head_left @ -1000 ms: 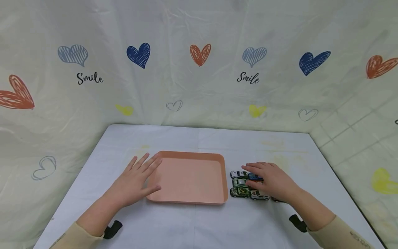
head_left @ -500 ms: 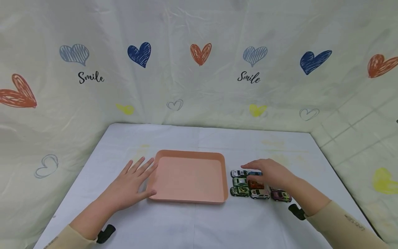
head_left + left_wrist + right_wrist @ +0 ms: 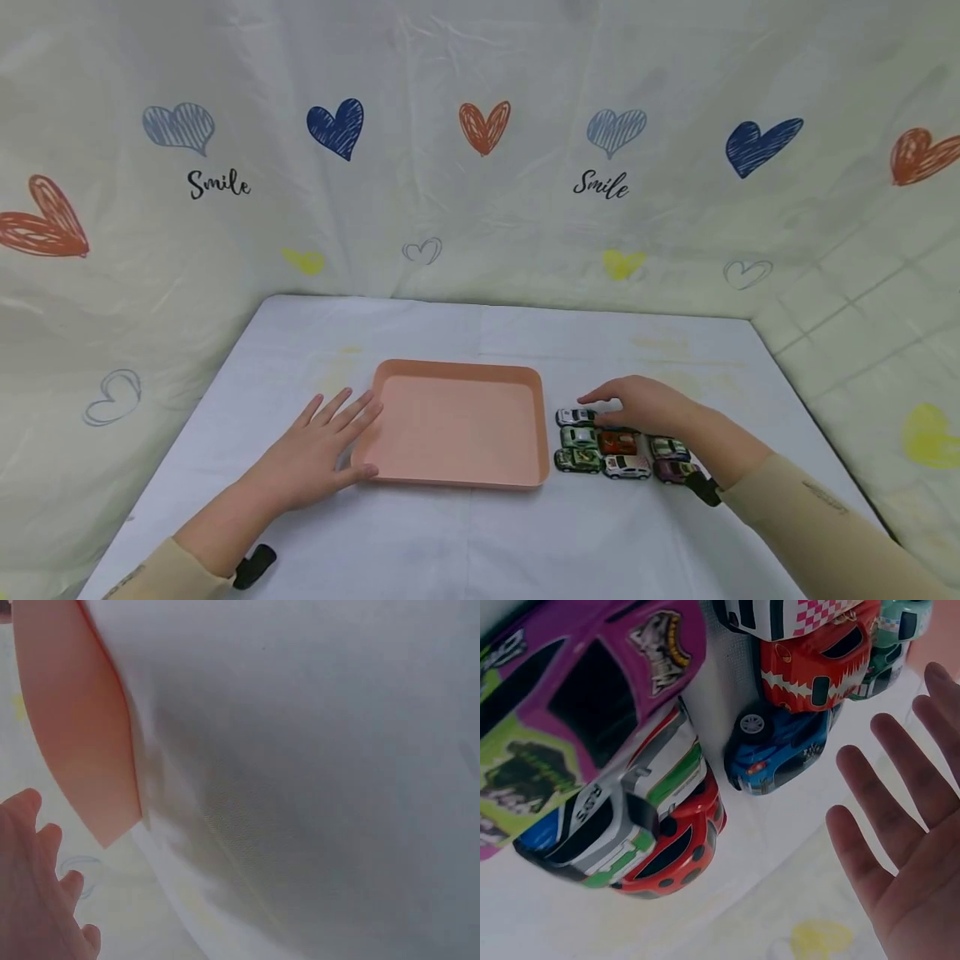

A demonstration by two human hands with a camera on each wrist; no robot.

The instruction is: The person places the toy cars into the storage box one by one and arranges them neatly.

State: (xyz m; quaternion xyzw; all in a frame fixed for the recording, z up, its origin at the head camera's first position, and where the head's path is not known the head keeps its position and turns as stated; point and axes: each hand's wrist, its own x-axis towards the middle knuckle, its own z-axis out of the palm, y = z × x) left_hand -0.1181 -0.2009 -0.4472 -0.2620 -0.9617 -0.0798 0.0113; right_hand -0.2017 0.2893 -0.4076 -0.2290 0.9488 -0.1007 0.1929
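My left hand (image 3: 318, 454) is spread beside the left edge of a pink rectangular tray (image 3: 459, 482). In the left wrist view, the fingers (image 3: 49, 838) appear apart from the tray's wall (image 3: 82, 735). My right hand (image 3: 641, 404) hovers over the back of a group of small toy cars. Its fingers (image 3: 889, 817) are extended with nothing in them, close to a blue toy car (image 3: 780, 750). Other toy cars are orange-red (image 3: 618, 442), white (image 3: 627, 467), green (image 3: 577, 460) and purple (image 3: 671, 472). In the head view, my right hand hides the blue car and a red spotted toy car (image 3: 675, 859).
The toy cars stand in short rows just right of the tray. A white cloth (image 3: 465, 542) covers the table. Behind it hangs a pale curtain (image 3: 540, 217) printed with hearts. A black strap end (image 3: 703, 487) hangs at the right wrist, over the front cars.
My right hand has moved slightly away from me and up, uncovering more toy cars at the front. My left hand has drawn back a little from the tray.
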